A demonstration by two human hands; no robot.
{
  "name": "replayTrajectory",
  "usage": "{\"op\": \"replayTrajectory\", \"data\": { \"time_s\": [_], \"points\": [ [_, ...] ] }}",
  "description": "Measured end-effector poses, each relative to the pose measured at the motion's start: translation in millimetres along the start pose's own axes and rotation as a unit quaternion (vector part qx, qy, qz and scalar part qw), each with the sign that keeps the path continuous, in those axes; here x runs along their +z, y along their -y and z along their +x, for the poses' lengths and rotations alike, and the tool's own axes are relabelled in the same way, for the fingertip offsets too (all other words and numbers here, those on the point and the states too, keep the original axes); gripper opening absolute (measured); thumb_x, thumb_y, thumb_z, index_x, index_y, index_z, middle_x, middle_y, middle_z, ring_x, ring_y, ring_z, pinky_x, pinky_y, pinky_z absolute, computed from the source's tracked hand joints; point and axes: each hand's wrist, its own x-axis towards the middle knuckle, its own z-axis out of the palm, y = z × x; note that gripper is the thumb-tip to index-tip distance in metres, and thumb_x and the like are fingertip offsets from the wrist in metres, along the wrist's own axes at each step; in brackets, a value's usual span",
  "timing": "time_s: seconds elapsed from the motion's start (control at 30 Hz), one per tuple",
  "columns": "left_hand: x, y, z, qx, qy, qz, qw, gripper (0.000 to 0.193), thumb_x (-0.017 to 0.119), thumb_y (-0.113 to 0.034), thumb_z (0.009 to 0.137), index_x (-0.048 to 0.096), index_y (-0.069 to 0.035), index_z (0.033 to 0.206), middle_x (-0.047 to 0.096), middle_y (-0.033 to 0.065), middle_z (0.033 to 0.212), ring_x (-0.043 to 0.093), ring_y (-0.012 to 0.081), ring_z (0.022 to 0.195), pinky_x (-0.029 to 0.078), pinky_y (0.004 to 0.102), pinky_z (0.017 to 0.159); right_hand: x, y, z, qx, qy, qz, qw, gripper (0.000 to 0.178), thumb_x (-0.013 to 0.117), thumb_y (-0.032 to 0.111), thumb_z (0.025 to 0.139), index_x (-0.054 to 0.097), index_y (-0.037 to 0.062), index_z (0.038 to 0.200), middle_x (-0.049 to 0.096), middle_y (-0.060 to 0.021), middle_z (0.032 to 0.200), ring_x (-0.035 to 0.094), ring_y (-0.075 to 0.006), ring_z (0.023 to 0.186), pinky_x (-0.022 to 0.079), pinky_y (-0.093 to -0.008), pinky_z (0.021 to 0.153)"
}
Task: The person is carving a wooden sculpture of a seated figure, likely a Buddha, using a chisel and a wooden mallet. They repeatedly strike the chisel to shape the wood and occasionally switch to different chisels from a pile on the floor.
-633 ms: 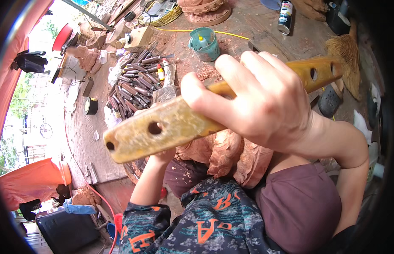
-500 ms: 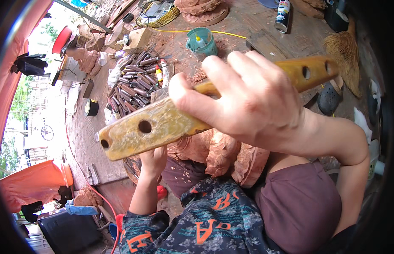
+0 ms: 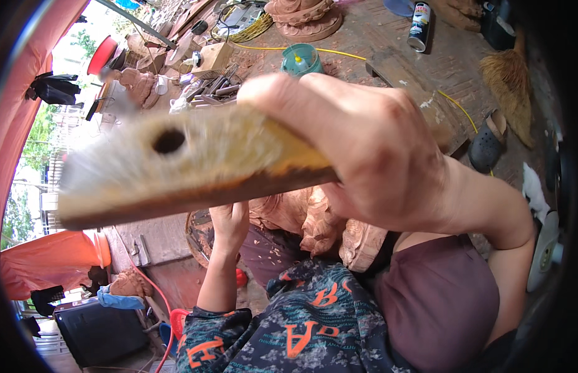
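My right hand (image 3: 388, 149) is raised, its fingers wrapped round a thick yellow bar with round holes (image 3: 233, 146). The bar is close to the camera and its far-left end is blurred. Lower down, my left hand (image 3: 229, 222) looks closed beside a reddish-brown wood carving (image 3: 320, 227). The bar covers the upper part of that hand, so what it holds is hidden. The carving, with rounded, scaly-looking forms, rests by my lap and is partly covered by my right hand.
Several carving tools (image 3: 211, 90) lie beyond the bar, largely covered by it. Farther back are a teal bucket (image 3: 301, 57), a wooden block (image 3: 213, 59) and a round carved piece (image 3: 307, 22). A spray can (image 3: 419, 28), a straw broom (image 3: 509, 81) and a dark clog (image 3: 486, 144) are to the right.
The bar in my right hand has swung up and left, closer to the camera, and now covers most of the tools. My left hand stays by the carving; the view has shifted slightly.
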Motion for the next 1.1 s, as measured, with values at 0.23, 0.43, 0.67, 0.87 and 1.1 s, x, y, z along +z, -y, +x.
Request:
{"op": "replayTrajectory", "data": {
  "time_s": [0.23,0.43,0.67,0.87,1.1],
  "points": [
    [5.3,8.1,-5.4,0.046,0.014,-0.023,0.999,0.026,0.049,-0.002,0.091,0.052,0.003,0.117,0.057,0.0096,0.113,0.053,0.0156,0.103,0.04,0.0301,0.092,-2.4,7.6,-8.2,-0.051,0.063,-0.115,0.99,0.04,0.058,0.011,0.076,0.056,0.012,0.116,0.052,-0.0081,0.075,0.058,-0.0236,0.061,0.049,-0.0336,0.056],
    [-1.4,16.5,-11.2,0.038,0.035,0.035,0.998,0.021,0.051,-0.005,0.089,0.057,0.002,0.109,0.059,0.0115,0.11,0.055,0.0187,0.098,0.041,0.0322,0.088,1.5,14.8,-15.6,-0.01,-0.006,-0.024,1.0,0.044,0.062,0.009,0.071,0.055,0.0099,0.114,0.053,-0.0099,0.075,0.058,-0.027,0.063,0.049,-0.0364,0.058],
    [14.3,19.0,-27.1,0.095,-0.024,0.027,0.995,0.025,0.051,-0.01,0.091,0.054,0.002,0.113,0.058,0.0068,0.107,0.052,0.0173,0.101,0.04,0.0299,0.09,8.5,18.5,-24.9,-0.016,-0.054,0.032,0.998,0.037,0.055,0.017,0.078,0.056,0.0166,0.115,0.053,-0.0088,0.076,0.056,-0.0228,0.061,0.047,-0.0339,0.054],
    [19.2,56.8,-28.0,0.007,-0.095,-0.107,0.99,0.029,0.06,-0.011,0.086,0.053,-0.001,0.112,0.056,0.0077,0.106,0.053,0.0169,0.1,0.044,0.0326,0.089,3.6,13.3,-32.0,-0.064,0.014,-0.119,0.991,0.04,0.06,0.015,0.074,0.055,0.0128,0.114,0.054,-0.0094,0.076,0.058,-0.0233,0.061,0.048,-0.034,0.055],
    [26.4,53.7,-32.7,0.038,-0.092,-0.029,0.995,0.029,0.058,-0.008,0.086,0.053,-0.001,0.114,0.056,0.0077,0.109,0.051,0.0177,0.103,0.043,0.0339,0.09,-0.7,19.5,-36.3,-0.077,0.052,-0.197,0.976,0.037,0.062,0.018,0.075,0.057,0.0163,0.111,0.051,-0.0033,0.073,0.054,-0.0185,0.058,0.045,-0.0324,0.052]
  ]
}}
